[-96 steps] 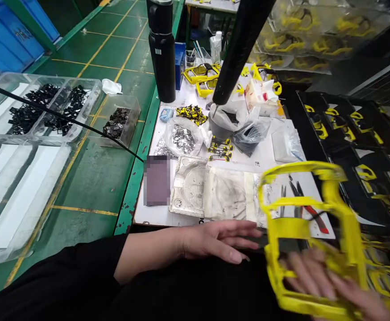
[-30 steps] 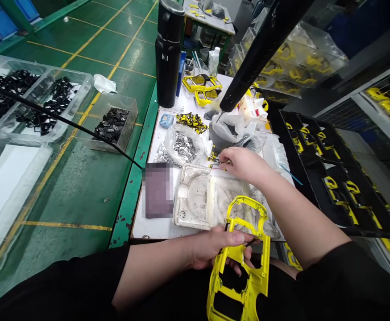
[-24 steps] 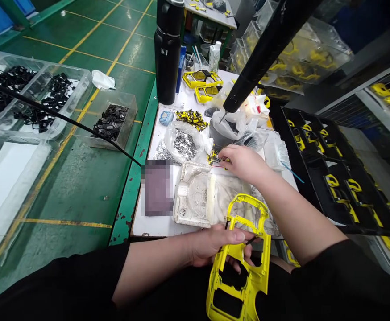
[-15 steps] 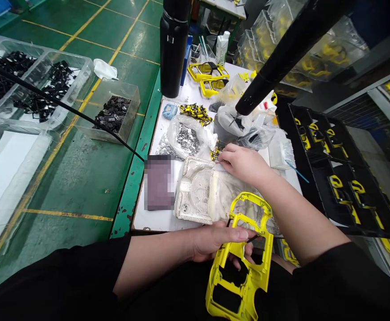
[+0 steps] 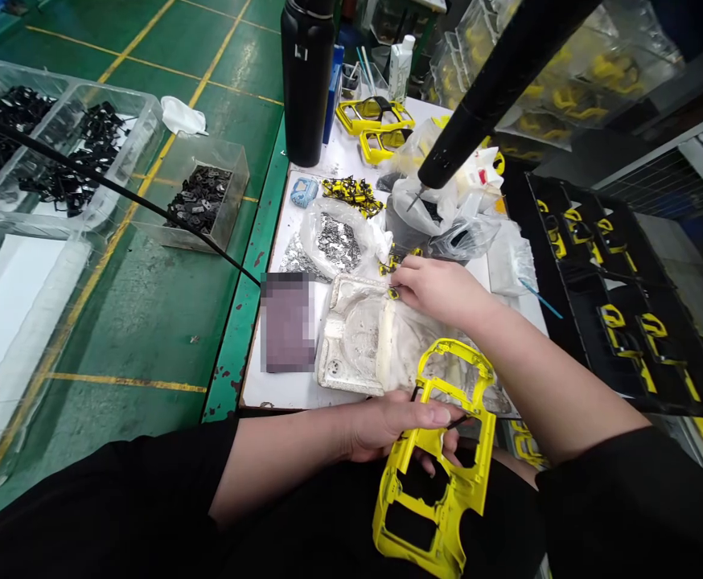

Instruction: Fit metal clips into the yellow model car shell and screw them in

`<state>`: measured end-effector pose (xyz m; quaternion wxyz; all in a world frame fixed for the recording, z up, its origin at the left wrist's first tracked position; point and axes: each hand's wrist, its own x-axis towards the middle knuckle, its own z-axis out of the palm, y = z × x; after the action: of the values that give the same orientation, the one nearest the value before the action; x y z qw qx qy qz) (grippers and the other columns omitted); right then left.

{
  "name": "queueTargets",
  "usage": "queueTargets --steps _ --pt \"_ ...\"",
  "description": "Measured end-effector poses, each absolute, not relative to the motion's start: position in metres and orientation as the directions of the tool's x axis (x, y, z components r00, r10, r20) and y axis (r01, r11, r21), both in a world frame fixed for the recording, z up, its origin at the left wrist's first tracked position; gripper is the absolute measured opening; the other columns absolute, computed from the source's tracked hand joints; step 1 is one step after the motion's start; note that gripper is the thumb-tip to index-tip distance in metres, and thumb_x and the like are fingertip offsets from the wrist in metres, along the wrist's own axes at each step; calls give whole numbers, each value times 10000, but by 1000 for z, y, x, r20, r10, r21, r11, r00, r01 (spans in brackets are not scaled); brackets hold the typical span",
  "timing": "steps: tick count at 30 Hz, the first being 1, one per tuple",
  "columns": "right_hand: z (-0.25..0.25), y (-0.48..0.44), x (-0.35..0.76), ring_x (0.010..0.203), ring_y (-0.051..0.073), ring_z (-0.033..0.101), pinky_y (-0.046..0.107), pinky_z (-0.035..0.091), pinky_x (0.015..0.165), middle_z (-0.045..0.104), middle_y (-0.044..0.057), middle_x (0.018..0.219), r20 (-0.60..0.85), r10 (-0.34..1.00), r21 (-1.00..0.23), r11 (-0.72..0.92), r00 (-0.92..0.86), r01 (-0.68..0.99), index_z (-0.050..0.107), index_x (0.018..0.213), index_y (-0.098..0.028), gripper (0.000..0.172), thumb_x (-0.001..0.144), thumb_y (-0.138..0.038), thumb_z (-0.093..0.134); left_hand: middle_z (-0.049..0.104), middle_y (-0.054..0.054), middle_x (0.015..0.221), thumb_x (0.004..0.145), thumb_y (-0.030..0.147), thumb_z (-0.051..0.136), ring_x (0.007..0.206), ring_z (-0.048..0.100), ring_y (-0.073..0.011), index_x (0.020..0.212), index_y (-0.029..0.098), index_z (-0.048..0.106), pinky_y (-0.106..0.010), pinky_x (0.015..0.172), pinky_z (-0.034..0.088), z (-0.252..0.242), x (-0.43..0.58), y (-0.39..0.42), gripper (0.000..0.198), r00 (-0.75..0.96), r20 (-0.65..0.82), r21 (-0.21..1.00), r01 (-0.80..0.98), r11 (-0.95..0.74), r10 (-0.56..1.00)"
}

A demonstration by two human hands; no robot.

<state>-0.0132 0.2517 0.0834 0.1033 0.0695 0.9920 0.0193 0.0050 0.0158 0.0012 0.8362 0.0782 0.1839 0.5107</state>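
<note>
My left hand (image 5: 396,426) grips a yellow plastic housing frame (image 5: 441,462) at its left rail, holding it over my lap at the near edge of the white table (image 5: 279,386). My right hand (image 5: 433,285) reaches across the table with its fingers pinched on a small yellow-and-black wired part (image 5: 395,288), which it holds beside a cluster of the same parts (image 5: 396,259). Under that hand lies a white moulded fixture (image 5: 357,334).
Bags of metal clips (image 5: 333,237) and small yellow-black pieces (image 5: 351,193) lie behind. A black bottle (image 5: 306,80) stands at the table's far left. A black suspended tool (image 5: 478,96) hangs overhead. Black trays with yellow parts (image 5: 617,297) sit right; clear bins of black parts (image 5: 62,153) sit left.
The yellow frame went from my right hand to my left. My right hand reached to the small wired parts and has now drawn slightly back toward the fixture with one pinched.
</note>
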Motion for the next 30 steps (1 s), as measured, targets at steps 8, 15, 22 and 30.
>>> queueTargets --steps 8,15,22,30 --pt "97 274 3 918 272 728 406 532 839 769 92 1041 -8 252 -322 916 -968 241 672 1043 -234 82 1042 -293 616 731 -73 1028 621 708 1076 926 796 -244 1274 158 759 -278 668 612 0 6 16 911 411 -210 316 -830 459 887" --pt "108 271 29 665 195 602 341 462 601 811 50 954 -101 627 -816 393 -773 425 708 1030 -268 234 990 -483 791 731 -69 1030 630 714 1072 935 793 -240 1278 156 764 -273 681 604 3 4 15 909 407 -210 318 -831 456 889" --pt "131 244 72 795 203 703 312 547 605 840 59 1144 -265 609 -842 232 -747 487 857 1229 -302 419 924 -583 920 732 -77 1009 636 716 1070 915 787 -245 1252 156 771 -284 688 597 6 2 14 884 388 -215 318 -840 440 896" --pt "168 185 111 1087 415 840 657 679 958 883 69 1168 66 785 -717 466 -616 518 860 1204 -372 319 963 -579 886 694 -84 1039 660 752 1040 995 765 -257 1281 158 790 -270 712 573 15 -3 11 894 389 -214 360 -821 443 896"
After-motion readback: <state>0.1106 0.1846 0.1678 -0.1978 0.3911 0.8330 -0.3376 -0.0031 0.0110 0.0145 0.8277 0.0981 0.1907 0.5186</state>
